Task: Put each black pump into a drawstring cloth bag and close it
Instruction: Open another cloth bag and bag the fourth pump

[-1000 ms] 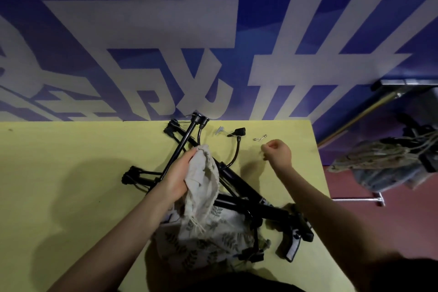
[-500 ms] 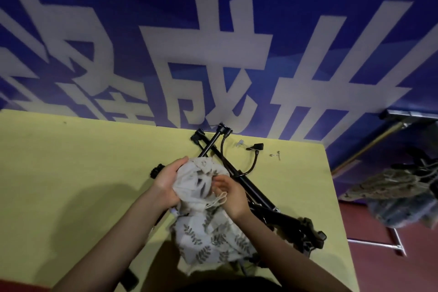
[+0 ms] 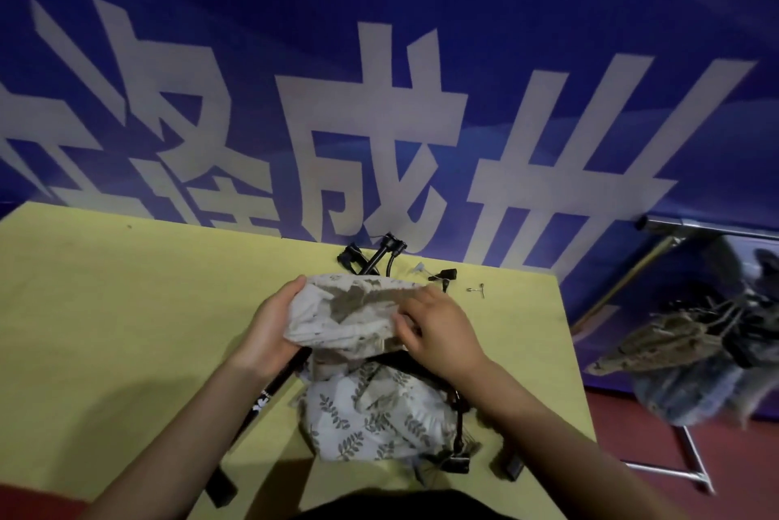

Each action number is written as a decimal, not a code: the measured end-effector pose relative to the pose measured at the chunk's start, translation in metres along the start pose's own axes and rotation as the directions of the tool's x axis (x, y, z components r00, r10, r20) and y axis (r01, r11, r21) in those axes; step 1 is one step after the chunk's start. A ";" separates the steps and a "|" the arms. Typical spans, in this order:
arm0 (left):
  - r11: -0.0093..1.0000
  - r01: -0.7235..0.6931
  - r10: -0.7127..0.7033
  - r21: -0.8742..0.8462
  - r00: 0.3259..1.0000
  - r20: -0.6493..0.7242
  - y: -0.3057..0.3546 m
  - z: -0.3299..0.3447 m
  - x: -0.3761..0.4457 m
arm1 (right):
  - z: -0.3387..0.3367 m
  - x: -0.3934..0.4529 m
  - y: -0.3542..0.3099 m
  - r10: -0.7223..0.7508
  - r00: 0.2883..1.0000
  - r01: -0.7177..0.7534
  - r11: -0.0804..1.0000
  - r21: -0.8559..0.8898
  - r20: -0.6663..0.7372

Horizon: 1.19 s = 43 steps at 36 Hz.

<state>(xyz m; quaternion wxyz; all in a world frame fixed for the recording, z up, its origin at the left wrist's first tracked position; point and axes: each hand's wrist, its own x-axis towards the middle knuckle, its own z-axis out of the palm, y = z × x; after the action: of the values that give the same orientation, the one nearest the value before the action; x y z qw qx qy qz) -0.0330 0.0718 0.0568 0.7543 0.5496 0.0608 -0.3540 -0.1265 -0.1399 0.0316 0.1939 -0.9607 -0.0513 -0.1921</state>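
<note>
A white cloth bag (image 3: 350, 315) with a grey leaf print is held above the yellow table (image 3: 105, 308), its mouth spread sideways. My left hand (image 3: 269, 325) grips its left edge and my right hand (image 3: 438, 329) grips its right edge. Beneath the bag lie several black pumps; one pump (image 3: 265, 393) runs down to the left under my left wrist, and pump heads with hoses (image 3: 379, 256) stick out beyond the bag near the wall. More leaf-print bags (image 3: 371, 414) lie in a heap under my right forearm.
Small loose parts (image 3: 476, 290) and a black fitting (image 3: 447, 275) lie near the table's far right corner. A blue banner with white characters (image 3: 379, 119) backs the table. To the right, a metal-framed rack (image 3: 691, 351) holds filled bags.
My right hand came from the table's far side to the bag, and both hands have pulled its mouth wide. The camera has turned left and closer.
</note>
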 end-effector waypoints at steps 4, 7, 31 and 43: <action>0.990 -0.143 0.143 -0.009 0.989 -0.041 0.016 0.002 -0.006 | -0.023 0.003 0.000 -0.149 0.976 0.123 0.979 -0.164 -0.158; 0.982 -0.182 0.185 0.049 0.981 -0.058 0.017 0.004 -0.012 | -0.027 0.000 0.003 -0.174 0.975 0.148 0.973 -0.176 -0.139; 0.835 0.147 -0.087 0.531 0.987 -0.135 -0.096 -0.021 0.024 | 0.042 -0.086 0.043 0.255 0.680 -0.250 0.962 -0.110 0.687; 0.584 0.086 0.013 0.807 0.993 -0.115 -0.096 -0.027 0.054 | 0.034 -0.080 0.077 0.722 0.561 -0.828 0.471 0.306 0.406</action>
<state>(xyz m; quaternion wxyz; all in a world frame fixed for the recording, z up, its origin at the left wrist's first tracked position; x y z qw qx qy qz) -0.0423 0.0566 -0.0548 0.4093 0.8498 -0.0551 -0.3276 -0.1748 -0.1996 -0.0563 0.4765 -0.8151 0.3265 0.0436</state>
